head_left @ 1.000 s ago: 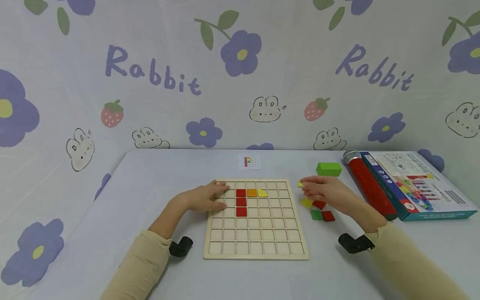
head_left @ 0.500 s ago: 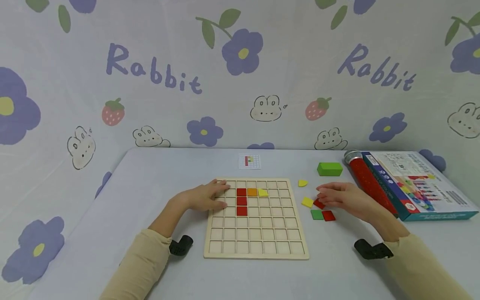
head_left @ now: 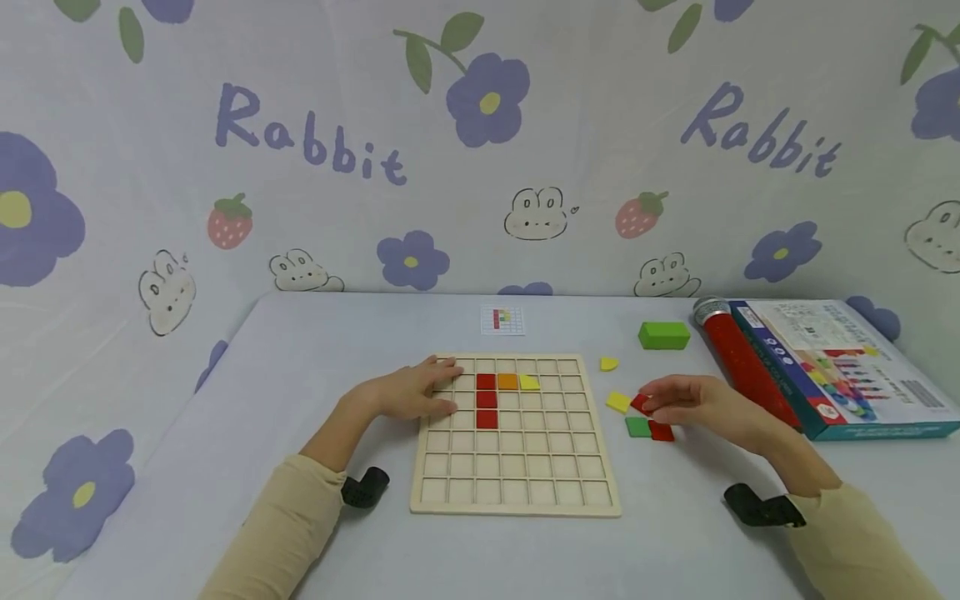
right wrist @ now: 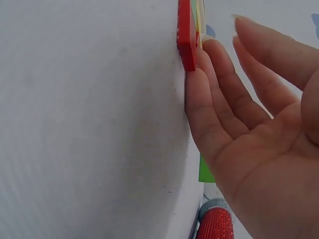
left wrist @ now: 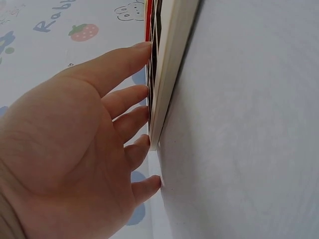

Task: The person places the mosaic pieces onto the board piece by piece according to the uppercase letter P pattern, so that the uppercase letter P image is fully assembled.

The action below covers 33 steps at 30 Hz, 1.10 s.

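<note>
My left hand rests on the left edge of a wooden grid board, its fingers spread over the rim and outer squares. A column of red tiles lies in the grid, with an orange tile and a yellow tile beside the top one. Right of the board, my right hand is low over loose tiles, fingertips at the upper red tile. In the right wrist view, the fingertips meet a red tile while the thumb stands apart. A green tile and another red tile lie just below.
A yellow square tile and a rounded yellow tile lie by the board's right edge. A green block, a red microphone and a flat box are further right. A small pattern card lies behind the board.
My right hand has moved right and nearer to me, from the rounded yellow tile down to the red tiles. The left hand keeps its place on the board.
</note>
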Tool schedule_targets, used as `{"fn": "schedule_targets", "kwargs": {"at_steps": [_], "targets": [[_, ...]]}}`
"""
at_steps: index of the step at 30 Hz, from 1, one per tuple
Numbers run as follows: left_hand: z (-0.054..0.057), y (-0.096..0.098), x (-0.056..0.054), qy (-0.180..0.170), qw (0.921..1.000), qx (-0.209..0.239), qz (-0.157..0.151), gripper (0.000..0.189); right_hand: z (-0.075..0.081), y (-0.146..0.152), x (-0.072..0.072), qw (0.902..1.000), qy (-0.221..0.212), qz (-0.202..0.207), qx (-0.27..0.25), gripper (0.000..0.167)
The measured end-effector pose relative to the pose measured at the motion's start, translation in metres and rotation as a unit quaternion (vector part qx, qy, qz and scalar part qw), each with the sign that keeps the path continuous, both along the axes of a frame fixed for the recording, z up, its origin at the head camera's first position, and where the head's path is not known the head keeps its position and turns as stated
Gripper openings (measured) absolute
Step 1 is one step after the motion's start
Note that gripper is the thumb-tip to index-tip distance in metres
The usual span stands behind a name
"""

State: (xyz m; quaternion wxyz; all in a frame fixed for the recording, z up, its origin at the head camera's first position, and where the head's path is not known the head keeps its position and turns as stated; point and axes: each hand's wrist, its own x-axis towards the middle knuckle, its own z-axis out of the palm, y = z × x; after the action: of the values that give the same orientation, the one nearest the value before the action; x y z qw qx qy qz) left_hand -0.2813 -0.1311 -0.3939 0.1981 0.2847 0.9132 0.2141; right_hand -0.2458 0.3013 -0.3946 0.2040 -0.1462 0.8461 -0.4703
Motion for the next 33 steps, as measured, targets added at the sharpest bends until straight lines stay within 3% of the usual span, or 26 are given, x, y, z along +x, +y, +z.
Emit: {"fn": "schedule_targets", "kwargs": {"at_steps": [11,20,33], "targets": [[-0.001,0.002,-0.002,0.004,1.0000,0.004,-0.005,0.065,0.005,0.003,0.005,0.9979,0.015,0.063,0.001,0.048],[0.001,0.003,0.001,0.004,1.0000,-0.004,0.000,0.066,0.002,0.000,0.006,0.9927,0.075,0.078,0.051,0.045],[-0.001,0.001,0.002,-0.001,1.0000,0.000,0.008,0.066,0.006,-0.009,0.007,0.9917,0.086,0.062,0.073,0.044]]}}
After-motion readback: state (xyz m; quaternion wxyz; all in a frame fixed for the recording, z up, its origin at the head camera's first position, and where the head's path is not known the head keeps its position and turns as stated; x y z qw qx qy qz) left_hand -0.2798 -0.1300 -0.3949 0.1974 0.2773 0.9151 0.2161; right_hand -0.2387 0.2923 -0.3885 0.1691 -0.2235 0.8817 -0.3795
